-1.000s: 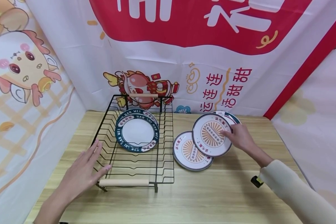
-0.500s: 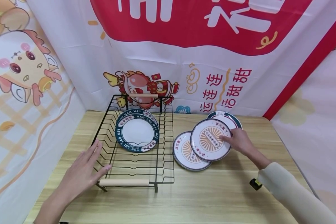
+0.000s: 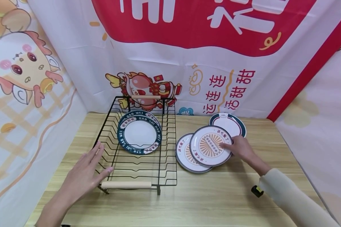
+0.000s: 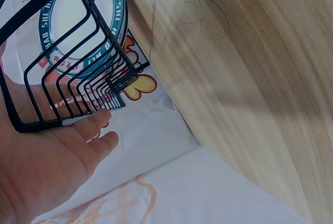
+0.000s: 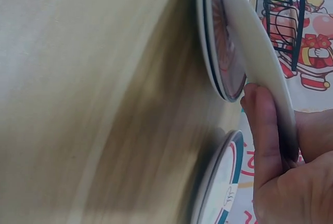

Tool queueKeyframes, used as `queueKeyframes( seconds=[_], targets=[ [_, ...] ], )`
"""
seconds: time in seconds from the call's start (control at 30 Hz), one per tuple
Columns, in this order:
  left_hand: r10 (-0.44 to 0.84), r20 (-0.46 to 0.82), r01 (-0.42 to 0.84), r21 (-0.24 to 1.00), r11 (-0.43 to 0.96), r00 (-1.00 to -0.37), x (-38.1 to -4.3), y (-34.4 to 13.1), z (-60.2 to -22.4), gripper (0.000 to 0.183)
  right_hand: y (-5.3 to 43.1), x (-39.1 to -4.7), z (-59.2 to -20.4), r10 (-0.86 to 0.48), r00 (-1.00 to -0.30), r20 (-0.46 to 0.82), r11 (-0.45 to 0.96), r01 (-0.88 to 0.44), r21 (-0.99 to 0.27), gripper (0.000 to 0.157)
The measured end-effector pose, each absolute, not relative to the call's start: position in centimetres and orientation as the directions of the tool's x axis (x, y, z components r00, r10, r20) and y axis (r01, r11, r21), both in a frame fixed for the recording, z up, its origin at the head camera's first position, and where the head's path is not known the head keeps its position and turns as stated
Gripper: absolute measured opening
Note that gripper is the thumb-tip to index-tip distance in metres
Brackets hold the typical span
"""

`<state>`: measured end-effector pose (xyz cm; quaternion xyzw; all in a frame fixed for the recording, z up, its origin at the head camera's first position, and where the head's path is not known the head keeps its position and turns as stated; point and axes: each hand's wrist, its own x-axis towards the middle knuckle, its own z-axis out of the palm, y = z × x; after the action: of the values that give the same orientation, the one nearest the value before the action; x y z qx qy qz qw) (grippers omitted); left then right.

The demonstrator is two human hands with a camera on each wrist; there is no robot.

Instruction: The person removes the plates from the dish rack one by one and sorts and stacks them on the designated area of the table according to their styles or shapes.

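My right hand (image 3: 242, 148) pinches the right rim of a white plate (image 3: 203, 138) with an orange sunburst, thumb on top and fingers beneath. In the right wrist view that plate (image 5: 260, 52) is tilted, its left part over a low stack of like plates (image 3: 184, 159). A green-rimmed plate (image 3: 230, 121) lies behind it on the table. My left hand (image 3: 82, 175) rests against the left front side of the black wire dish rack (image 3: 136, 170), fingers extended, as the left wrist view also shows. Green-rimmed plates (image 3: 139, 134) stand leaning in the rack's slots.
The rack has pale wooden handles, one at the front (image 3: 126, 185) and one at the back. A printed cloth (image 3: 147, 56) hangs behind the wooden table (image 3: 187, 201), with more cloth along both sides.
My right hand has carried the sunburst plate towards me and slightly left, uncovering more of the green-rimmed plate behind. The left hand and the rack stay where they were.
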<state>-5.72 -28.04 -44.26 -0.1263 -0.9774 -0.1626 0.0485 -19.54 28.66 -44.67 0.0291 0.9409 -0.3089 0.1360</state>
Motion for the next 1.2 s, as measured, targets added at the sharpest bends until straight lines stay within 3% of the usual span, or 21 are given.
queueKeyframes(
  seconds=[0.83,1.2],
  targets=[
    [0.231,0.133,0.262,0.303,0.916,-0.964,-5.6,-28.0,-44.4,0.093,27.0,-18.5,-47.9,-0.052,-0.939,-0.341,0.813,0.158,-0.561,0.037],
    [0.229,0.128,0.257,0.3,0.919,-0.965,-5.7,-27.9,-44.2,0.092,26.2,-18.4,-48.7,-0.074,-0.929,-0.364,0.83,0.145,-0.539,0.046]
  ],
)
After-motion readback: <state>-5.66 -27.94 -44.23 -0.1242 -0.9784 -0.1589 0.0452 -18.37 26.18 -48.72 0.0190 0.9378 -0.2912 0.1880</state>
